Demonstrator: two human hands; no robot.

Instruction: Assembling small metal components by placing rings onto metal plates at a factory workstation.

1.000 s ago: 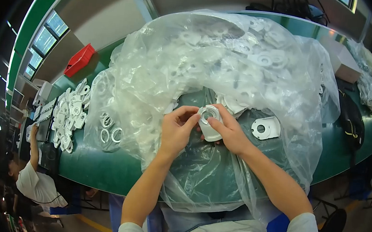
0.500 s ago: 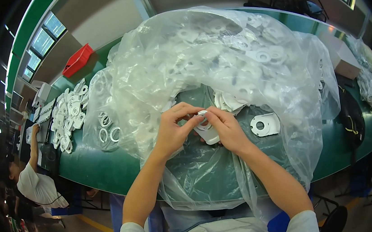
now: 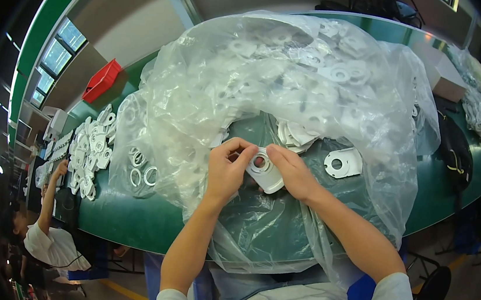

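Observation:
Between my two hands is a white plastic part with a round ringed hole at its upper end and a rounded lower edge. My left hand grips its left side near the ring, thumb and fingers pinched together. On the other side my right hand holds the upper right edge, with some fingers hidden beneath. A similar white part lies flat to the right. Just beyond my hands, several stacked white parts stick out from under a big clear plastic bag.
White parts fill the bag across the green table. Loose white rings and a heap of white parts lie at left, near a red bin. A white box and black bag stand right. A co-worker works far left.
The white part has tilted up to face me, so its ringed hole now shows. My fingers have moved from over the ring to its sides. The co-worker's arm has shifted.

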